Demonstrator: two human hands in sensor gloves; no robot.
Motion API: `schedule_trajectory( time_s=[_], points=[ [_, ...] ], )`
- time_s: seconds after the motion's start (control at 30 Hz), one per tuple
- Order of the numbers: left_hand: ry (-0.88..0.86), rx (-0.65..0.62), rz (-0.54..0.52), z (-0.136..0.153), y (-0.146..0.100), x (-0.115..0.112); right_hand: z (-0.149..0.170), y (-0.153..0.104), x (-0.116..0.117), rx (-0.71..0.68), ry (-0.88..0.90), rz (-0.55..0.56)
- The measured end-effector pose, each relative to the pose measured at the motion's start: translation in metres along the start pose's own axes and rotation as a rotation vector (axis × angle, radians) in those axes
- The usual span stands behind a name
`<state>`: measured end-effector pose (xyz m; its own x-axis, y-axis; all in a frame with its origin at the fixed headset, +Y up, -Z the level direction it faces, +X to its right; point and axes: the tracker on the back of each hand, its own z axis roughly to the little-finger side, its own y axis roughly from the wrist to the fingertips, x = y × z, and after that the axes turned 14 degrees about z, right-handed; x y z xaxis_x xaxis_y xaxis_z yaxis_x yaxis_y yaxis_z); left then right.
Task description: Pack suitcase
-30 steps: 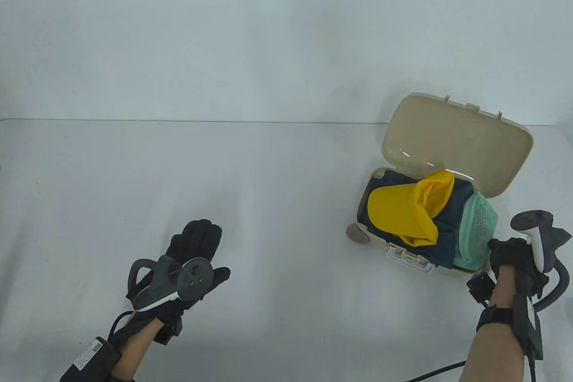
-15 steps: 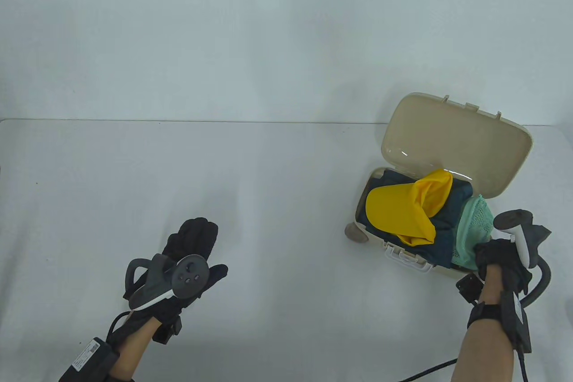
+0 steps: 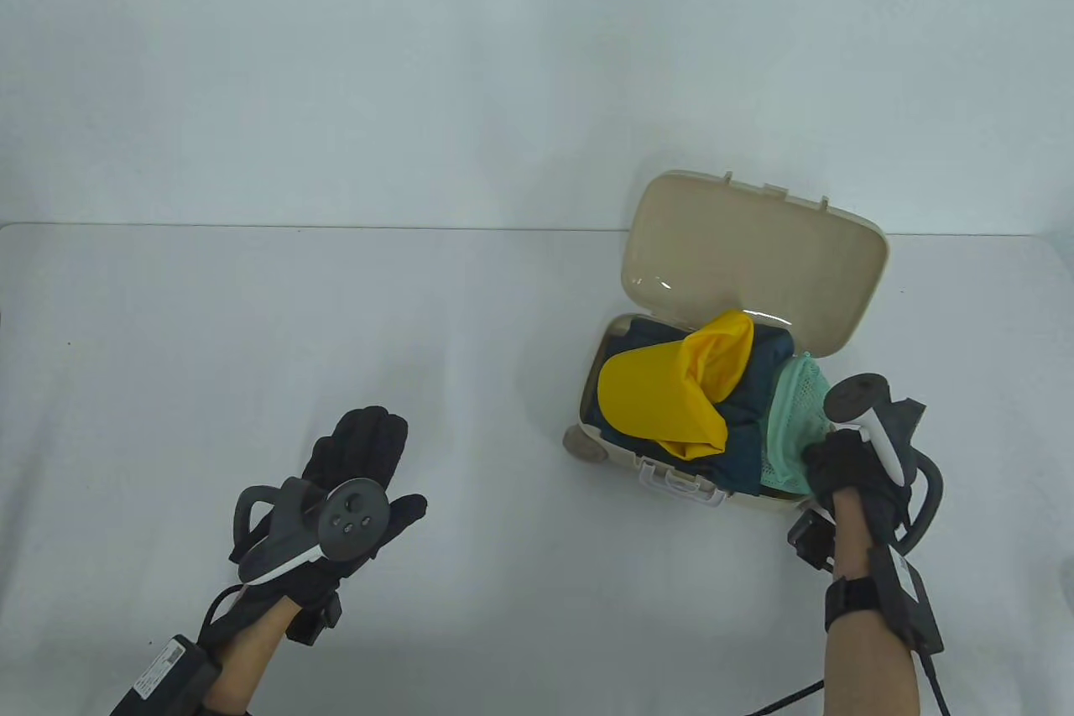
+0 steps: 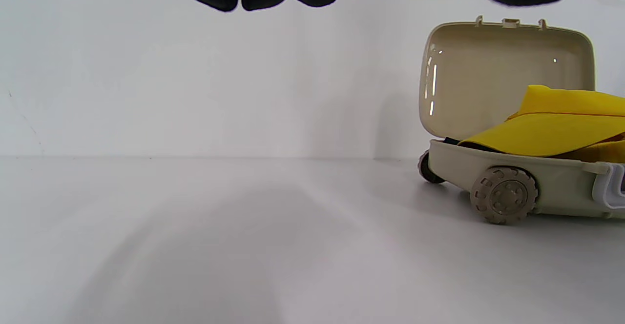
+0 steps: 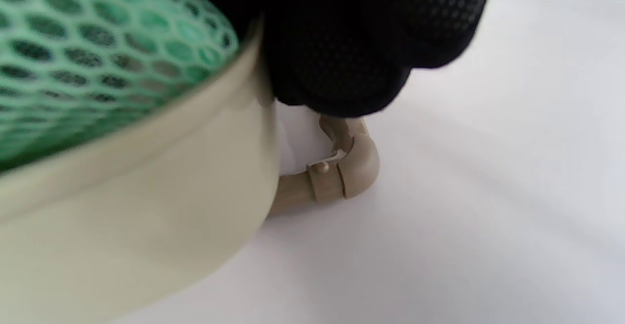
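Note:
A small beige suitcase (image 3: pixel 759 502) lies open on the white table (image 3: pixel 470 305), its lid (image 3: pixel 755 267) raised. It holds a yellow cap (image 3: pixel 663 397), a dark blue garment (image 3: pixel 755 389) and a green mesh pouch (image 3: pixel 793 422). My right hand (image 3: pixel 843 468) grips the suitcase at its near right end, by the beige handle (image 5: pixel 342 168). The suitcase also shows in the left wrist view (image 4: pixel 517 187), with a wheel (image 4: pixel 503 194) facing the camera. My left hand (image 3: pixel 361 456) lies flat on the table, fingers stretched out, empty, left of the suitcase.
A white latch (image 3: pixel 680 485) sits on the suitcase's front side. The table's far edge (image 3: pixel 336 227) runs along a white wall. Cables trail from both wrists toward the near edge.
My right hand has pulled the suitcase to the left, toward the table's middle. The left hand has stayed put.

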<state>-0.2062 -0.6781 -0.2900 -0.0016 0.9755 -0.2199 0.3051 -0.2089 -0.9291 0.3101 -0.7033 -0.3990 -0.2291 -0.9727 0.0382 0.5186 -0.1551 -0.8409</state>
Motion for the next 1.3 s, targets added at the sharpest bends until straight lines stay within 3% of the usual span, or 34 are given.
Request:
schedule_trajectory(
  time_s=[0.6, 0.9, 1.0, 1.17, 1.3],
  points=[
    [-0.002, -0.024, -0.035, -0.001, -0.006, 0.002, -0.103, -0.094, 0.037, -0.329, -0.019, -0.059],
    [-0.021, -0.07, -0.025, -0.005, -0.007, 0.005, -0.112, -0.108, 0.04, -0.393, -0.021, -0.124],
    [-0.022, -0.089, -0.025, -0.006, -0.009, 0.014, -0.103, -0.104, 0.027, -0.434, 0.039, -0.256],
    [-0.072, -0.138, 0.03, -0.017, 0.005, 0.04, -0.099, -0.107, -0.028, -0.433, 0.09, -0.053],
    [-0.052, -0.173, 0.095, -0.042, 0.033, 0.058, -0.118, -0.119, -0.046, -0.484, 0.166, -0.058]
  ],
)
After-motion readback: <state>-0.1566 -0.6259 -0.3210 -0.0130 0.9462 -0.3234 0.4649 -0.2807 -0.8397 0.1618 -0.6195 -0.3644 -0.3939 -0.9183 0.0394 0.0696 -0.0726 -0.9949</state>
